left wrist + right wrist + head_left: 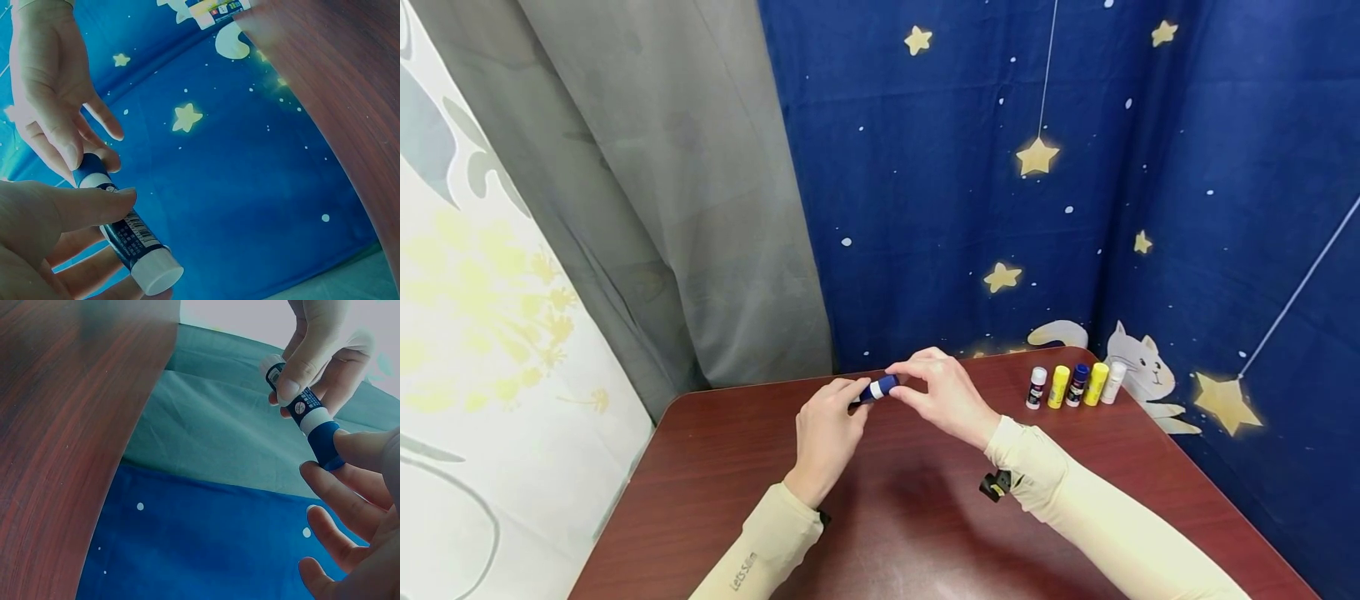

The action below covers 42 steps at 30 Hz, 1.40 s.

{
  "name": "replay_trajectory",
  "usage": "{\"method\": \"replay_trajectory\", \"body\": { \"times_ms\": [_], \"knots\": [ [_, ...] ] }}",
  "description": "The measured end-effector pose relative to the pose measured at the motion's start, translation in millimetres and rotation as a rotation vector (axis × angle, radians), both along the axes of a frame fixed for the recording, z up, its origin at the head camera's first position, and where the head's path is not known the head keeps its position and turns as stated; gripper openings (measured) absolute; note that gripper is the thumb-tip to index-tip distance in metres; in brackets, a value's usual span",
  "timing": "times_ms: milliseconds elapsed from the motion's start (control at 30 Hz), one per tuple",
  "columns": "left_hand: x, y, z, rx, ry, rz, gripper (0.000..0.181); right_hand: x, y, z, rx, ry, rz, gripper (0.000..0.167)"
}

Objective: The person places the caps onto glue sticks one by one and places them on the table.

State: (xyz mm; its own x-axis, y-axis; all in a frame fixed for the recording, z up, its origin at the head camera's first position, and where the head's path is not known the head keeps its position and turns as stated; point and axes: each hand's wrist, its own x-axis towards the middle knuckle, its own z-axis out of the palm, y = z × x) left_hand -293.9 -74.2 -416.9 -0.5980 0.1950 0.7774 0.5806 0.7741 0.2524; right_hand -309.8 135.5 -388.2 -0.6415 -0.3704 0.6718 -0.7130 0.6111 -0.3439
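Note:
Above the far part of the table, my left hand [827, 432] grips a glue stick [139, 240] round its dark printed barrel. The thumb lies along the label, and the white base points away from the other hand. My right hand [946, 398] pinches the blue cap [325, 444] at the opposite end between thumb and index finger, its other fingers spread loosely. A white band [315, 420] shows between cap and barrel. In the head view the stick is tilted, its cap end higher and to the right.
Several more glue sticks stand upright in a row at the table's back right, among them a yellow one [1058, 387] and a blue-capped one [1077, 385]. The dark red table [715, 492] ends at curtains, one grey [730, 250] and one blue with stars [925, 208].

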Motion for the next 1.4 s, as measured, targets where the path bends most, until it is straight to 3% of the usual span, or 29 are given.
{"method": "replay_trajectory", "body": {
  "times_ms": [433, 1400],
  "knots": [
    [0.9, 2.1, 0.5, 0.001, -0.03, -0.017, 0.036, 0.5, -0.3, -1.7, 0.007, -0.001, -0.002, 0.027],
    [1.0, 4.6, -4.8, -0.028, -0.013, -0.036, 0.035, 4.9, -2.0, -5.1, 0.013, -0.042, -0.007, 0.028]
  ]
}}
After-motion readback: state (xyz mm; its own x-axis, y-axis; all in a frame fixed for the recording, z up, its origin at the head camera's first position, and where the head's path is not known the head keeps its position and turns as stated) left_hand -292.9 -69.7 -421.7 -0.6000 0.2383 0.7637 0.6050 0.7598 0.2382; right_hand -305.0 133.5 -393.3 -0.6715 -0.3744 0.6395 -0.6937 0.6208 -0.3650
